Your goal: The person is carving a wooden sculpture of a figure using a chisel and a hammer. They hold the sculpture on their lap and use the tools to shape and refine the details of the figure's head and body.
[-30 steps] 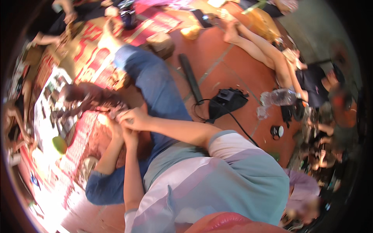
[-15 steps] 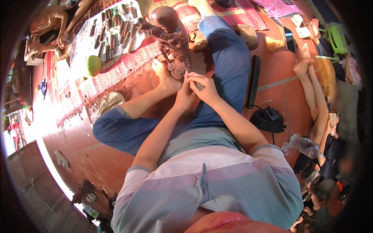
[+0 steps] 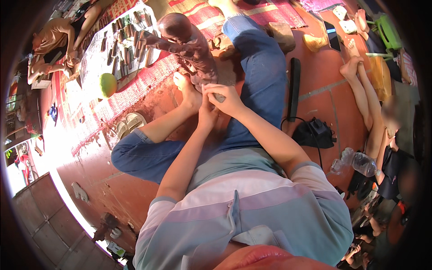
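Observation:
A reddish-brown carved wooden figure (image 3: 196, 56) with a smooth round head stands between my legs, leaning to the left. My right hand (image 3: 229, 101) is closed, with a small flat grey piece (image 3: 219, 97) showing between thumb and fingers. Under and beside it, my left hand (image 3: 207, 113) has its fingers pressed together at the figure's lower end. Both hands meet there, fingertips touching or nearly so. What the left fingers hold, if anything, is hidden. My bare left foot (image 3: 188, 92) rests against the figure's base.
Several carving tools (image 3: 130, 45) lie on a white sheet past the figure. A green round fruit (image 3: 107, 85) sits by the red mat (image 3: 135, 96). Sandals (image 3: 130, 124) lie left; a black bar (image 3: 294, 90), black pouch (image 3: 313, 133) and plastic bottle (image 3: 363, 164) lie right. Other people sit nearby.
The figure tilts more to the left, and both hands have shifted slightly left with its base. The whole view has also moved a little.

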{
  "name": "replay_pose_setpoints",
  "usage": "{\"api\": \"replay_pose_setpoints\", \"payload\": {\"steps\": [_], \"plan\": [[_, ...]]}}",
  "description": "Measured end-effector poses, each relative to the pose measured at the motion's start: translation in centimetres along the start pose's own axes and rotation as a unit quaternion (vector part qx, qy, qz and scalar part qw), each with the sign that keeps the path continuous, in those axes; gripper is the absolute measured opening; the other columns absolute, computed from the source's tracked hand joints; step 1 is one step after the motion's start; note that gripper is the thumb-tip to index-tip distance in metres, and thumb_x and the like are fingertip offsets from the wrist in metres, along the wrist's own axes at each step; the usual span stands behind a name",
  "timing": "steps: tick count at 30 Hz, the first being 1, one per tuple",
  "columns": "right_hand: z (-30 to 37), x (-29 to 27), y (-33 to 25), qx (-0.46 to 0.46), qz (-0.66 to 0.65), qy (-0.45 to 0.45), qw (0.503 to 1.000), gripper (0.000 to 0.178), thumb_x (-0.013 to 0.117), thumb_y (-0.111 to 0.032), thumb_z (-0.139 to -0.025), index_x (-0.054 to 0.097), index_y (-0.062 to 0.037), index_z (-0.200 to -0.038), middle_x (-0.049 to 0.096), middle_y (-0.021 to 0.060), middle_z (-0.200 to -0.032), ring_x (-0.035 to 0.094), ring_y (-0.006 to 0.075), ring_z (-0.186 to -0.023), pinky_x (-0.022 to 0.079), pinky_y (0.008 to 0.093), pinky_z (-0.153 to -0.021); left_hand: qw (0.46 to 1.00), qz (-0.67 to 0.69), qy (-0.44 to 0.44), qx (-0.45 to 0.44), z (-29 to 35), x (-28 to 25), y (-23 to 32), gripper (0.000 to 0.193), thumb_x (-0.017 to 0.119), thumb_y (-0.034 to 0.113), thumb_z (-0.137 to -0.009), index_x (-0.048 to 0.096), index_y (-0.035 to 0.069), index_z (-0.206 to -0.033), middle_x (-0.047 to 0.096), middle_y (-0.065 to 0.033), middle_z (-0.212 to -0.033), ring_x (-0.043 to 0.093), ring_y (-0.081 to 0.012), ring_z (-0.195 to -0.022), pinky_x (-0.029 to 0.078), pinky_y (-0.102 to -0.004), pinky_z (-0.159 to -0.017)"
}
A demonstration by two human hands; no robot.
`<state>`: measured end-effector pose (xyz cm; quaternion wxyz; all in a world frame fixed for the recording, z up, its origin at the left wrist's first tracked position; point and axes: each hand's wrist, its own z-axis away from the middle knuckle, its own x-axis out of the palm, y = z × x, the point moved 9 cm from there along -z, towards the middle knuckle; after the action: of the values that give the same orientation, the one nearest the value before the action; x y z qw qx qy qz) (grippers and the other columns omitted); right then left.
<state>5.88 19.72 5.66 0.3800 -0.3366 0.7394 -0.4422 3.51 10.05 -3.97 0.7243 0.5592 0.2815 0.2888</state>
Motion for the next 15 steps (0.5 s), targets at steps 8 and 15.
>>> {"api": "replay_pose_setpoints", "payload": {"steps": [8,15], "plan": [[0.8,-1.4,-0.7,0.025,0.037,-0.012,0.999,0.012,0.062,-0.004,-0.083,0.068,-0.0003,-0.093,0.068,0.0148,-0.102,0.067,0.0257,-0.091,0.052,0.0304,-0.08,0.997,-0.04,-0.06,-0.018,0.6,1.2,1.5,0.092,0.061,0.002,-0.086,-0.001,0.017,-0.151,0.058,-0.0158,-0.118,0.063,-0.0195,-0.093,0.053,-0.0298,-0.074],[0.9,-1.7,0.8,0.039,-0.006,0.003,0.999,0.012,0.063,-0.006,-0.081,0.069,-0.0024,-0.09,0.069,0.0138,-0.097,0.068,0.0267,-0.089,0.053,0.0335,-0.08,0.997,-0.052,-0.047,0.02,0.4,1.3,1.5,0.092,0.06,0.003,-0.086,-0.004,0.013,-0.151,0.06,-0.0176,-0.115,0.062,-0.0198,-0.098,0.051,-0.0266,-0.081]]}}
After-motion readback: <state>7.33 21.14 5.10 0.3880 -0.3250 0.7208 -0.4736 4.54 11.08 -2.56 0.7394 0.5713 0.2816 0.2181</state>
